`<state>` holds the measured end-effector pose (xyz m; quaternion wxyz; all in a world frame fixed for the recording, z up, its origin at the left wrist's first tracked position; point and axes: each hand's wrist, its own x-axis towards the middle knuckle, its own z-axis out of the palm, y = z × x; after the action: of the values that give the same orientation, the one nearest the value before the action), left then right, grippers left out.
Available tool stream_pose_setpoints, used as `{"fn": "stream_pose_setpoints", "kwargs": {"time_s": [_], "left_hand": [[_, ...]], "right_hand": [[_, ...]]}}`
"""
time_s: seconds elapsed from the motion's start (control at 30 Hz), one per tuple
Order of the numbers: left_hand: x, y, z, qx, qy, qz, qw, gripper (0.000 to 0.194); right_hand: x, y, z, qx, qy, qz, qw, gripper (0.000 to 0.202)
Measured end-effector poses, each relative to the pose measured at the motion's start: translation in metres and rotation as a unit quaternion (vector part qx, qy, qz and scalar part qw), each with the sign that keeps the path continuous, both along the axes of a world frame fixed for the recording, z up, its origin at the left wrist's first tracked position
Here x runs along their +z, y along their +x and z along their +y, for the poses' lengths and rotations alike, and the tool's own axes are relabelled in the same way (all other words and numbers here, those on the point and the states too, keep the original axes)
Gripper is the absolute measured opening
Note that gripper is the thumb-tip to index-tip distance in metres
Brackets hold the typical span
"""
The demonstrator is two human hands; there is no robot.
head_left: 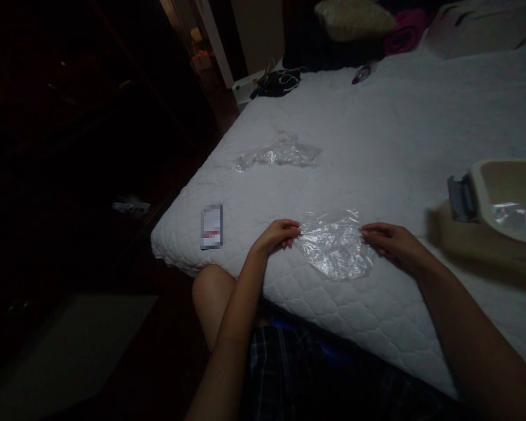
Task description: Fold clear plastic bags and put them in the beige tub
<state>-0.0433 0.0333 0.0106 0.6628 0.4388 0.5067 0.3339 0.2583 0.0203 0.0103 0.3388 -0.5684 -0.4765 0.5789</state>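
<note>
A clear, crinkled plastic bag (335,248) lies on the white quilted bed (372,146) in front of me. My left hand (281,235) pinches its upper left corner. At the upper right edge, my right hand (388,242) has its fingers closed on the same bag. Farther back on the bed rests another clear plastic bag (280,153), crumpled and untouched. A phone (211,227) lies to the left of my left hand, near the bed's edge; its screen is pixelated.
A beige bin (460,242) with a grey handle and clear plastic inside stands at the right. Toward the back are a dark cloth with cords (276,83), a pillow (355,19), a pink roll (405,32) and a small purple item (362,73).
</note>
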Motion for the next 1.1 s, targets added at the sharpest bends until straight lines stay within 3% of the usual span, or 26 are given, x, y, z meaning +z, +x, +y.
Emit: {"fn": "stream_pose_setpoints", "kwargs": {"time_s": [0.47,0.7,1.1], "left_hand": [[-0.009,0.0,-0.003,-0.021,0.044,0.048,0.998,0.029],[-0.006,0.002,-0.007,-0.038,0.11,0.019,0.993,0.016],[-0.001,0.001,-0.01,-0.05,0.126,-0.023,0.991,0.014]], "right_hand": [[0.002,-0.004,-0.004,-0.007,0.025,-0.031,0.999,0.047],[0.0,-0.002,-0.006,0.001,0.052,-0.035,0.998,0.032],[-0.006,0.001,-0.006,0.025,0.127,-0.047,0.99,0.026]]}}
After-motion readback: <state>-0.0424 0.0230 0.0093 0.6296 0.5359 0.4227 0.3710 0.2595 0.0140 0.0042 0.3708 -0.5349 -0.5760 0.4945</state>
